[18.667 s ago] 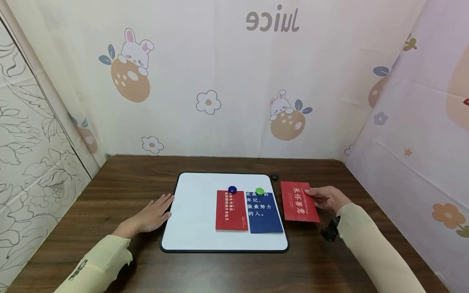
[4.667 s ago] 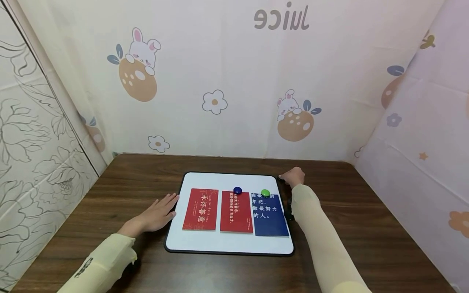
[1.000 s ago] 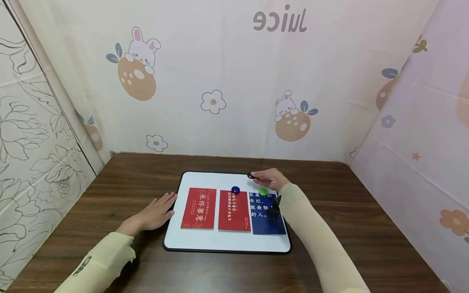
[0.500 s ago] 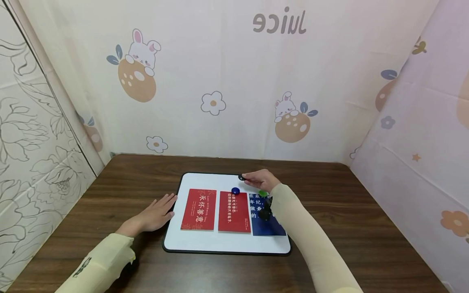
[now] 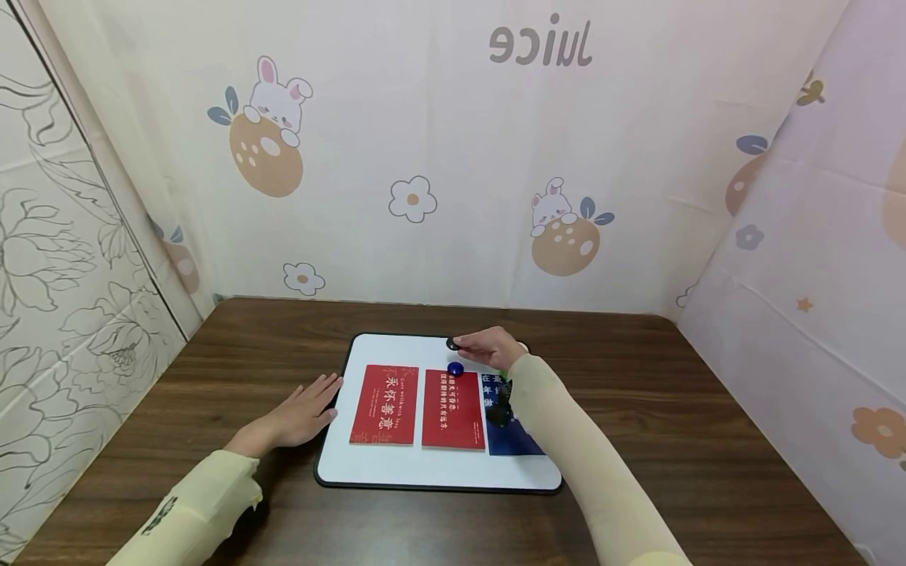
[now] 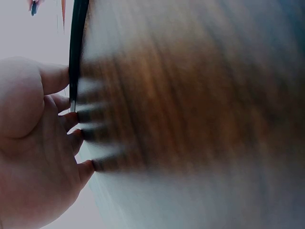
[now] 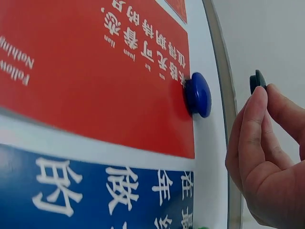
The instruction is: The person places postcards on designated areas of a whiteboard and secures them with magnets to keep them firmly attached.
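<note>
My right hand (image 5: 488, 347) pinches a small round black magnet (image 7: 258, 82) between thumb and fingertips, over the far edge of a whiteboard (image 5: 382, 468). Just below it a blue magnet (image 5: 455, 369) sits at the top edge of the middle red card (image 5: 454, 413). Left of that lies another red card (image 5: 384, 405), with no magnet on it. A blue card (image 7: 90, 188) is partly covered by my right wrist; its green magnet (image 5: 503, 375) barely shows. My left hand (image 5: 300, 413) rests with straight fingers against the board's left edge, fingertips at the black rim in the left wrist view.
The board lies on a dark wooden table (image 5: 248, 346). Behind the table hangs a pale curtain (image 5: 340, 157) printed with rabbits and flowers. A black device (image 5: 499, 409) is strapped at my right wrist.
Earlier, the right hand laid the left red card on the board and reached the black magnet at the right. Over the last second it has carried that magnet leftward. The left hand stays put.
</note>
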`<state>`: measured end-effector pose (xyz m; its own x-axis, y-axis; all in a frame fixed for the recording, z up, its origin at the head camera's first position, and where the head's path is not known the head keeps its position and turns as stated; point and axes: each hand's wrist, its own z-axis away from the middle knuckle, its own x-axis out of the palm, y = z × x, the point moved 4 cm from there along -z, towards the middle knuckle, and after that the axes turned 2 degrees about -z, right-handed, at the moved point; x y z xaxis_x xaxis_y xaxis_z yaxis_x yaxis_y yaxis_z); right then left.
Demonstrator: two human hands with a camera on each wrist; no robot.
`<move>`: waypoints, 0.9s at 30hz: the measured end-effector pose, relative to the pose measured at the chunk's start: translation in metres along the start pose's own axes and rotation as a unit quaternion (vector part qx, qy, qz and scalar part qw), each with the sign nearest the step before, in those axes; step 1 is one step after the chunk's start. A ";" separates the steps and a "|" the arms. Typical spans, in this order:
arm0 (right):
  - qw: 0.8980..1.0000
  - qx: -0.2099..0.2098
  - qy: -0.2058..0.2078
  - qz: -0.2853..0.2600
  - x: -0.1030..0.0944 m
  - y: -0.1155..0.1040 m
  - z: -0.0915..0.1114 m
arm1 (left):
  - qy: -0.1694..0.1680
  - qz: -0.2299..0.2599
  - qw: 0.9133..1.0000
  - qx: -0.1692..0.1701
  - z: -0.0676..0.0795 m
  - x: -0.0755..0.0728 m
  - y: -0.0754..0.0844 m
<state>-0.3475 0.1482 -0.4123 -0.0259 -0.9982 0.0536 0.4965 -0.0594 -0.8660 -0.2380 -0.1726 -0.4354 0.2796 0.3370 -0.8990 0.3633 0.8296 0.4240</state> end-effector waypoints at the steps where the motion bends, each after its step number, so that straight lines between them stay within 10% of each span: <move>1: 1.000 0.000 -0.001 0.002 0.001 0.001 0.000 | 0.001 0.002 1.000 0.001 0.000 0.000 0.000; 27: 0.999 0.018 -0.011 0.029 0.041 0.007 -0.002 | 0.002 0.002 1.000 0.003 0.001 0.000 0.000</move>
<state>-0.3473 0.1068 -0.4172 0.0218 -0.9996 0.0153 0.5278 -0.0014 -0.8493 -0.2375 -0.1730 -0.4352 0.2764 0.3418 -0.8982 0.3677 0.8259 0.4274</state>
